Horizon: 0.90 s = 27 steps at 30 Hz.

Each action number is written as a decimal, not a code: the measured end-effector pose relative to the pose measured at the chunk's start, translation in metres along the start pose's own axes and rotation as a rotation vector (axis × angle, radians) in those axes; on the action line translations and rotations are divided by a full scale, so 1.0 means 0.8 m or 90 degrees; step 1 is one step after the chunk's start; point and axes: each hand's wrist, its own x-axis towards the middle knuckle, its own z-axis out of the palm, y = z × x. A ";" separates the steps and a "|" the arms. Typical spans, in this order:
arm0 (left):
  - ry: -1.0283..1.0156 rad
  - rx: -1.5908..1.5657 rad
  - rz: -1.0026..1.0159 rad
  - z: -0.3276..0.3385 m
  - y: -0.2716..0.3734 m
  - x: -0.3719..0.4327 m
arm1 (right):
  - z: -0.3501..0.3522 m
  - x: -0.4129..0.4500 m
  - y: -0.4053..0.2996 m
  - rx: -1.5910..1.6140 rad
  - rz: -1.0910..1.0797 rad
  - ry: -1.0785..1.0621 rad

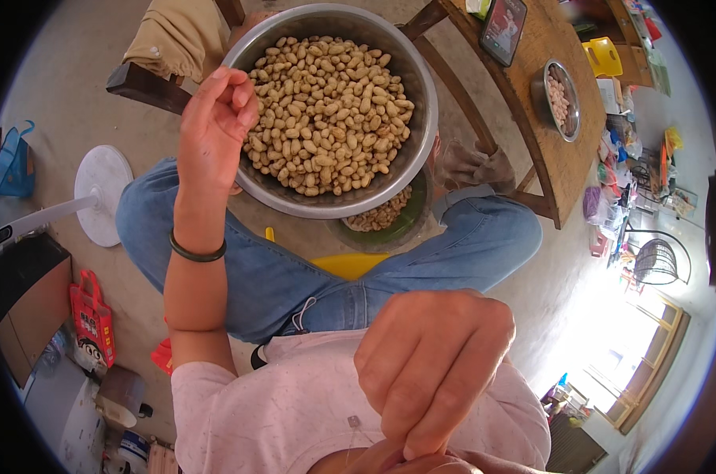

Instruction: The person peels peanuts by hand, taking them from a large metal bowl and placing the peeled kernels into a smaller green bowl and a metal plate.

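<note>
A large metal basin of unshelled peanuts stands in front of me. My left hand is raised by the basin's left rim, palm turned inward and fingers loosely bent, with nothing visible in it. A dark bangle circles that wrist. My right hand is up at my mouth, its back to the camera and its fingers bunched. Whether those fingertips pinch anything is hidden. Partly under the basin, between my knees, a green container holds what look like peanut shells.
On the wooden table at right are a phone with its screen lit and a metal bowl of shelled peanuts. A cloth hangs over wooden furniture at upper left. The white round base of a stand is left of my knee.
</note>
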 end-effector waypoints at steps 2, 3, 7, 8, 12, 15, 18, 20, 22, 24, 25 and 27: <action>0.009 -0.003 -0.001 -0.002 -0.002 -0.003 | 0.001 0.002 0.000 0.009 0.000 0.000; 0.014 -0.006 0.000 -0.002 -0.001 -0.002 | 0.001 0.003 -0.001 0.005 0.007 0.000; 0.051 -0.003 0.005 0.003 -0.002 -0.003 | 0.004 -0.006 0.002 -0.006 -0.022 0.007; 0.026 -0.001 0.001 -0.001 -0.001 -0.003 | 0.005 -0.008 0.003 -0.004 -0.023 0.010; 0.005 -0.005 0.006 -0.002 -0.003 -0.001 | 0.006 -0.001 -0.004 -0.028 -0.014 0.025; 0.009 -0.001 0.010 0.000 -0.005 0.001 | 0.007 -0.008 -0.006 -0.043 -0.015 0.027; -0.006 0.026 -0.009 0.001 -0.006 0.001 | 0.004 -0.015 -0.020 -0.067 0.012 0.004; -0.003 0.031 -0.007 0.002 -0.008 0.004 | 0.004 -0.017 -0.026 -0.080 0.059 -0.010; 0.001 0.037 -0.008 0.001 -0.010 0.004 | 0.007 -0.021 -0.028 -0.086 0.050 0.006; 0.007 0.036 -0.023 0.001 -0.011 0.004 | 0.006 -0.022 -0.024 -0.083 0.019 0.018; 0.005 0.037 -0.023 0.002 -0.012 0.004 | 0.005 -0.023 -0.023 -0.079 -0.010 0.029; 0.001 0.049 -0.019 0.003 -0.014 0.006 | -0.002 -0.025 -0.029 -0.097 -0.001 0.014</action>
